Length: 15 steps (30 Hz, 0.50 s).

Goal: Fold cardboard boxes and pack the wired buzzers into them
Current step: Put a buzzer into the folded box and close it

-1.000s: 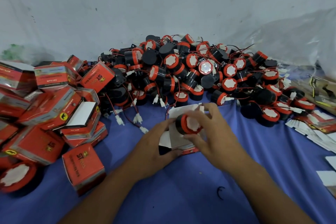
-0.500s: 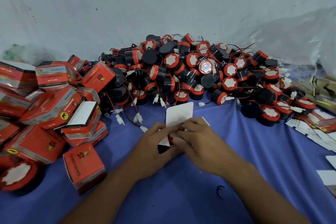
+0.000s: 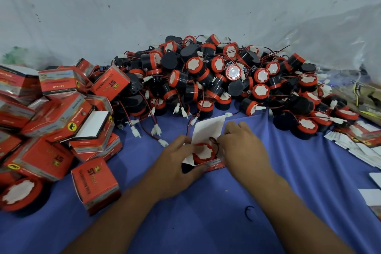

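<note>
A small red cardboard box (image 3: 214, 164) stands open on the blue cloth in the middle, its white lid flap (image 3: 209, 129) standing up at the back. A red-rimmed black buzzer (image 3: 203, 152) sits inside it, white face up, with its dark wire looped at the right edge. My left hand (image 3: 175, 163) grips the box's left side, thumb at the buzzer's rim. My right hand (image 3: 241, 146) is at the box's right side, fingertips curled onto the wire and the box edge.
A big heap of wired buzzers (image 3: 216, 76) lies behind the box against the white wall. Several closed red boxes (image 3: 57, 121) pile up at the left, one box (image 3: 95, 183) standing nearest. Flat unfolded boxes (image 3: 358, 140) lie at the right. A loose buzzer (image 3: 19, 194) sits at the lower left.
One second ago my right hand held the buzzer above the open box. It has since gone down into the box, and both hands now work at the box's sides.
</note>
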### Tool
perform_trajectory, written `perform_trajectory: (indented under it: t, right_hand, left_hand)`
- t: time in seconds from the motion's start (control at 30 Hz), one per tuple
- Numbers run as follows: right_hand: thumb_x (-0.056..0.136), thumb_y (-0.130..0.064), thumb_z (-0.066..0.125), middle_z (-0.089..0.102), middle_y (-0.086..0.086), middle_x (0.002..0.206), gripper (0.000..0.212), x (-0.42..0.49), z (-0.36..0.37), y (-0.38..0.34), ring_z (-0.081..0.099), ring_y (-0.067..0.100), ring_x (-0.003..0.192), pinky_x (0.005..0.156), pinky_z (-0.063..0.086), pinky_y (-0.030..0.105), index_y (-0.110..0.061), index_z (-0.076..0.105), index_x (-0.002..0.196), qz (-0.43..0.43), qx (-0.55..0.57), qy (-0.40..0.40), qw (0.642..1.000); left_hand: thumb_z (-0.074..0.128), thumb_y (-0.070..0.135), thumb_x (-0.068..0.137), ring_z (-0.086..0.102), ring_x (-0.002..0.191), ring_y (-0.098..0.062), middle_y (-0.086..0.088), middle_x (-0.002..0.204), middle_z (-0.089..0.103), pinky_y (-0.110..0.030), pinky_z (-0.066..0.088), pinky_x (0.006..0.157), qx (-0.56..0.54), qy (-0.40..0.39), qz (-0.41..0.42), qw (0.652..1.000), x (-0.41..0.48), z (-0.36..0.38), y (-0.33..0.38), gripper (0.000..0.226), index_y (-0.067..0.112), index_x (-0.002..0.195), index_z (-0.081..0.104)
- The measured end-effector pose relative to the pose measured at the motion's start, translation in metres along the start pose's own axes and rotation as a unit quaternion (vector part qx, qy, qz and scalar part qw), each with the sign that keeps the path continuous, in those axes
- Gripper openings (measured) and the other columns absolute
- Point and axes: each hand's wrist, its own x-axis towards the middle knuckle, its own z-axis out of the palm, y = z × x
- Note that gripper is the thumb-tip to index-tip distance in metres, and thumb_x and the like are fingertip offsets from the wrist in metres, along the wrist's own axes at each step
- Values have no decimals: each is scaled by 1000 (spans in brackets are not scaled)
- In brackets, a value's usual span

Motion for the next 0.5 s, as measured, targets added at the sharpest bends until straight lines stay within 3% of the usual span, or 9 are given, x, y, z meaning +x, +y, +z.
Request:
perform_trajectory:
  t: [0.2,0.33,0.5]
  right_hand:
    - [93,-8,52,61,1,105,21,6,9,-11,51,18,87,69,43,29,-18,61,109,-7,15,14,1000]
    - [91,-16,54,58,-3,95,16,6,8,-3,60,20,91,68,43,29,-21,62,104,-34,47,-8,998]
    - [85,-7,55,60,-3,95,29,0,10,-6,57,22,87,71,48,35,-23,61,108,-56,67,-20,996]
  left_hand:
    - [72,37,88,57,107,-8,2,123,53,-22,49,90,-7,2,26,1000,0,3,3,42,17,124,64]
    - [75,39,83,54,106,1,3,120,56,-10,43,91,-13,33,-3,999,0,4,0,46,17,122,67]
    - [74,44,82,50,109,7,7,129,47,-7,41,91,-16,44,-1,999,1,2,0,47,18,121,68]
